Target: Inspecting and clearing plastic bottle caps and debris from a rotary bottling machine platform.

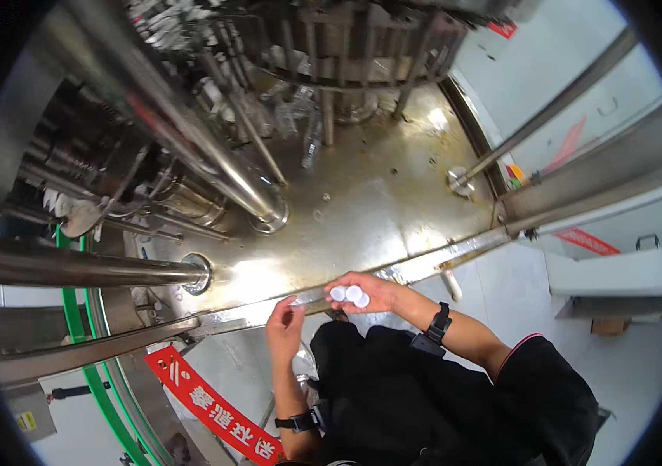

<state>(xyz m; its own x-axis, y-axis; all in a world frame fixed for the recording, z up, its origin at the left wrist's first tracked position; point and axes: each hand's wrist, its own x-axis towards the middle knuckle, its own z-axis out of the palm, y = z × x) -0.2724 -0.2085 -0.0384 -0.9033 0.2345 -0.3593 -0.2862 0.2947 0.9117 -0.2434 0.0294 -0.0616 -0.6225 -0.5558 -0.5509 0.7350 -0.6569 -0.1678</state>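
My right hand (373, 293) is turned palm up, its fingers curled round several round white bottle caps (352, 293) that lie in a row across the fingers and palm. Left of it, a short gap away, my left hand (283, 330) is raised with thumb and fingers bent toward each other. Something small and pale shows at those fingertips, too faint to name. Both hands are over the front edge (253, 314) of a wet metal machine deck (362, 225).
Thick steel posts (230, 179) rise from the deck on the left, and a thinner rod (548, 109) on the right. Clear plastic bottles (311, 144) lie toward the back under a barred round machine frame (346, 54). A green rail (98, 388) curves along the left; a red banner (214, 408) hangs below.
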